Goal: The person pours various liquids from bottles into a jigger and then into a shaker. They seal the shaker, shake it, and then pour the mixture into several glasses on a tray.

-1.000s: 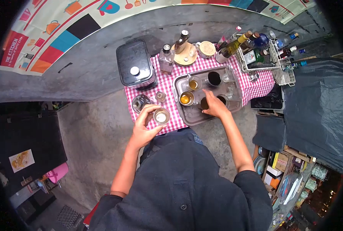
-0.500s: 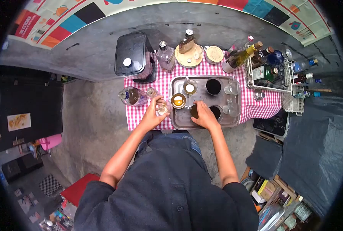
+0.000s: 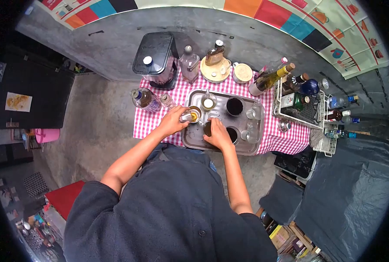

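Note:
My left hand (image 3: 173,122) is closed on a small clear glass (image 3: 185,117), tipped sideways with its mouth at a cup (image 3: 195,109) that has amber at its bottom. Whether liquid is flowing is too small to tell. My right hand (image 3: 219,135) curls round a dark-filled cup (image 3: 207,128) and hides part of it. Both cups stand on a brown tray (image 3: 222,118). Behind them is a glass mug (image 3: 209,96) with a white round spot inside. Two more cups of dark liquid, a rear cup (image 3: 235,106) and a front cup (image 3: 233,135), stand to the right.
Clear glasses (image 3: 253,112) line the tray's right side. Left of it stand a large bottle (image 3: 146,100) and a small bottle (image 3: 167,101). Behind are a black-lidded dispenser (image 3: 154,54), a wooden plate (image 3: 215,75) and a mug (image 3: 242,73). A wire rack (image 3: 299,115) holds bottles.
My left hand has brought the small glass rightward and tipped it over the amber cup. The right hand stays at the same dark cup. The whole view has turned slightly.

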Available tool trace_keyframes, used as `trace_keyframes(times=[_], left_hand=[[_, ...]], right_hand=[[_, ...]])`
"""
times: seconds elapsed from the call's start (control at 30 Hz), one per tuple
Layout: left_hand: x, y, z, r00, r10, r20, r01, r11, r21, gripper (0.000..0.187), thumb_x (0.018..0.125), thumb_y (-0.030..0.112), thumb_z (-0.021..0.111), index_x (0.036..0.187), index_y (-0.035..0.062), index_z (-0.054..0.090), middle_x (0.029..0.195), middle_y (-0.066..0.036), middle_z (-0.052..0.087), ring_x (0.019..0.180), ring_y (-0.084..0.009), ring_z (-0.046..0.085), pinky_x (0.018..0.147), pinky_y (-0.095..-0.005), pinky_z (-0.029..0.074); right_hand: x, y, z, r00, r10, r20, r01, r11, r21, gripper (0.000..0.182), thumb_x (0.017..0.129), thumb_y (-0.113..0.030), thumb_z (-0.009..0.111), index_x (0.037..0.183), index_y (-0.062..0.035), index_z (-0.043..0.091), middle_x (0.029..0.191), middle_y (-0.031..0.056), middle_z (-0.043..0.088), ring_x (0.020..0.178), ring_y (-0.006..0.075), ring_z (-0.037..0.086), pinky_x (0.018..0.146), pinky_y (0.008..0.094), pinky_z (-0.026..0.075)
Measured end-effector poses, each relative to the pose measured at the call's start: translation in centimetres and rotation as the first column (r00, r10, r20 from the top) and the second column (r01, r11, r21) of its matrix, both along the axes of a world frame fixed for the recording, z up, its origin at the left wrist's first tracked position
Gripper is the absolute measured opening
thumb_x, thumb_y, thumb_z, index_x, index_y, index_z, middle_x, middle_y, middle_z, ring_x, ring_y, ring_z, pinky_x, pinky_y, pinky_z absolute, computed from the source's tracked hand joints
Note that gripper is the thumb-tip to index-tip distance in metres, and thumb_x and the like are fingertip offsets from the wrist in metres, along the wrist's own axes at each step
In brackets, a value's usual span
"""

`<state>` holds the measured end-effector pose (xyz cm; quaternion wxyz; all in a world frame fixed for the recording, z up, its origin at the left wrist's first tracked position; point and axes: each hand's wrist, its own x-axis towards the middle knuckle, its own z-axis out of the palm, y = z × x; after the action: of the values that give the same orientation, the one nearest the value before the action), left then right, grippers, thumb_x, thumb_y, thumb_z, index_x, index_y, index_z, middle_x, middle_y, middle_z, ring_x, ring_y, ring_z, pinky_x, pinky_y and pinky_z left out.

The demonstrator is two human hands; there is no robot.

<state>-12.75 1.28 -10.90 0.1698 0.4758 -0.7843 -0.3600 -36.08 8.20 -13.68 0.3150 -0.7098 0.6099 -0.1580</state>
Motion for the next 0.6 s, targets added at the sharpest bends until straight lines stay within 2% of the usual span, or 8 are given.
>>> trace_keyframes(times=[0.03, 0.1, 0.23, 0.3, 0.4, 0.53, 0.6], left_hand=[[-0.1, -0.1, 0.1, 1.0, 0.005, -0.004, -0.005, 1.0, -0.007, 0.053, 0.075, 0.019, 0.073, 0.124, 0.0065, 0.056, 0.113, -0.014, 0.059, 0.11, -0.0326, 0.057, 0.094, -0.0411, 0.046], [-0.1, -0.3, 0.3, 0.992, -0.036, 0.118, 0.041, 0.998, -0.039, 0.054, 0.076, 0.021, 0.073, 0.126, 0.0073, 0.058, 0.109, -0.014, 0.057, 0.107, -0.0329, 0.057, 0.093, -0.0421, 0.046], [-0.5, -0.8, 0.8, 0.987, -0.043, 0.152, 0.053, 0.996, -0.065, 0.056, 0.075, 0.022, 0.073, 0.127, 0.0078, 0.059, 0.107, -0.014, 0.056, 0.105, -0.0337, 0.056, 0.092, -0.0435, 0.046], [-0.8, -1.1, 0.9, 0.981, -0.068, 0.184, 0.095, 0.985, -0.143, 0.055, 0.075, 0.023, 0.074, 0.125, 0.0074, 0.059, 0.107, -0.015, 0.056, 0.105, -0.0344, 0.057, 0.092, -0.0448, 0.046], [-1.1, -1.5, 1.5, 0.972, -0.099, 0.215, 0.123, 0.988, -0.098, 0.057, 0.074, 0.021, 0.074, 0.126, 0.0067, 0.056, 0.11, -0.016, 0.056, 0.106, -0.0349, 0.057, 0.093, -0.0448, 0.046], [-0.6, -1.4, 1.4, 0.985, -0.086, 0.15, 0.098, 0.992, -0.076, 0.06, 0.073, 0.019, 0.075, 0.127, 0.0056, 0.053, 0.114, -0.018, 0.057, 0.105, -0.0364, 0.057, 0.092, -0.0451, 0.046], [0.6, -0.9, 1.2, 0.998, -0.069, 0.002, 0.069, 0.994, -0.083, 0.064, 0.071, 0.016, 0.076, 0.129, 0.0055, 0.051, 0.116, -0.018, 0.058, 0.108, -0.0361, 0.057, 0.095, -0.0434, 0.045]], right_hand=[[0.0, 0.0, 0.1, 1.0, -0.004, -0.005, 0.004, 1.0, 0.013, 0.069, 0.067, -0.018, 0.079, 0.124, -0.0009, 0.045, 0.118, 0.0193, 0.052, 0.116, 0.0374, 0.051, 0.099, 0.0451, 0.042], [0.0, -0.1, 0.1, 1.0, 0.003, 0.0, -0.003, 1.0, 0.006, 0.069, 0.067, -0.018, 0.079, 0.124, -0.0011, 0.045, 0.117, 0.0193, 0.052, 0.116, 0.0375, 0.051, 0.099, 0.0453, 0.042], [0.0, -0.2, 0.1, 1.0, 0.009, 0.007, -0.009, 1.0, 0.005, 0.068, 0.067, -0.018, 0.079, 0.124, -0.0019, 0.046, 0.117, 0.0195, 0.052, 0.117, 0.0378, 0.05, 0.099, 0.0454, 0.043], [0.0, -0.1, 0.0, 1.0, 0.005, 0.009, -0.005, 1.0, 0.003, 0.069, 0.067, -0.019, 0.079, 0.125, -0.0022, 0.046, 0.117, 0.0196, 0.052, 0.117, 0.0379, 0.05, 0.099, 0.045, 0.043], [0.0, -0.2, 0.1, 1.0, -0.005, 0.009, 0.005, 1.0, 0.026, 0.07, 0.067, -0.019, 0.08, 0.126, -0.0018, 0.045, 0.119, 0.0199, 0.052, 0.117, 0.0378, 0.05, 0.099, 0.0449, 0.043], [0.0, -0.2, 0.1, 1.0, -0.004, 0.0, 0.004, 1.0, 0.021, 0.072, 0.067, -0.018, 0.08, 0.127, -0.0012, 0.044, 0.121, 0.0203, 0.052, 0.118, 0.0379, 0.05, 0.099, 0.0449, 0.043], [0.0, -0.2, 0.2, 1.0, -0.008, 0.004, 0.008, 1.0, 0.021, 0.075, 0.068, -0.018, 0.079, 0.131, -0.0003, 0.042, 0.124, 0.021, 0.051, 0.119, 0.038, 0.049, 0.1, 0.0449, 0.042]])
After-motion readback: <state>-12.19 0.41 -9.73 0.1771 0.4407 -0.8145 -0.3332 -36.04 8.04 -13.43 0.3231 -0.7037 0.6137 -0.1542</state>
